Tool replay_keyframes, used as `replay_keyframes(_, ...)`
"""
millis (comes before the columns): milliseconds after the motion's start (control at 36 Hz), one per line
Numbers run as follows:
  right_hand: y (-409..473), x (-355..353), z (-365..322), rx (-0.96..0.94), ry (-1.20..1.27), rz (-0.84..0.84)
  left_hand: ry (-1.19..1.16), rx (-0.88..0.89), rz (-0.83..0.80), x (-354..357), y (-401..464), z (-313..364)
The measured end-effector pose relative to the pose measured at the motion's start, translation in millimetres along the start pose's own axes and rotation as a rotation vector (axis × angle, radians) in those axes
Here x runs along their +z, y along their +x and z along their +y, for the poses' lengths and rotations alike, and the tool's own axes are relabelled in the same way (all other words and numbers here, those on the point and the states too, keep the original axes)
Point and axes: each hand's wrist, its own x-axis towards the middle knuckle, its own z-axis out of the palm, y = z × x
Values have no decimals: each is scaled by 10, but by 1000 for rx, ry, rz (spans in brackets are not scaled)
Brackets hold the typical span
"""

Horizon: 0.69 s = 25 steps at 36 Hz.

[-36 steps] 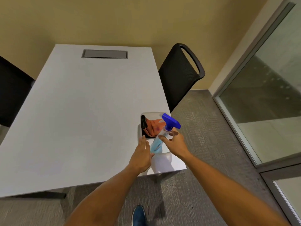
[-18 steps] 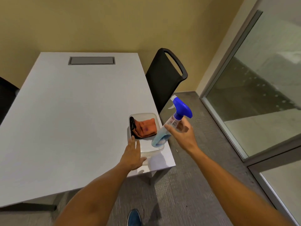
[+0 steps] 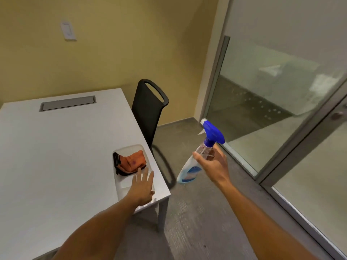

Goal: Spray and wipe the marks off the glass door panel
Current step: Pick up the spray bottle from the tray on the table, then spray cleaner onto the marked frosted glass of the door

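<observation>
A: Where is the spray bottle (image 3: 195,162)?

B: It is in the air over the grey carpet (image 3: 197,218), off the near right corner of the white bench (image 3: 56,156). The right hand (image 3: 213,166) holds it by the clear neck, just under the blue trigger head (image 3: 212,133). That grip is curled round the bottle, thumb on the near side, fingers behind. The bottle tilts, its base low and to the left, its head up and to the right.

A: And the left hand (image 3: 141,188)?

B: Its grip is released. The fingers lie straight, spread over the near end of a clear plastic tray (image 3: 129,148) that sits at the bench's right edge. Whether the palm presses the tray cannot be told.

A: What is in the tray?

B: An orange cloth (image 3: 133,161) with a dark edge, bunched at the far end, just beyond the fingertips and not held.

A: Where is the glass door panel (image 3: 315,162)?

B: To the right, in a grey metal frame, next to a fixed glass pane (image 3: 262,94) that meets the yellow wall. Marks on it cannot be made out. The bottle is well apart from the glass.

A: Anything else?

B: A black chair (image 3: 148,111) stands beside the bench's right edge, and a grey cable hatch (image 3: 67,103) is set into the far end of the bench top.
</observation>
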Motion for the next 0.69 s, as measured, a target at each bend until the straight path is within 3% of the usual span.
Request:
replay_keyframes(389,-799,-1692,439,39,224,397,140,210,14,-46,-142,1346)
replay_keyframes(694,-1204,-2572,632,97,275,523,169,451,104,-289,-10,2767)
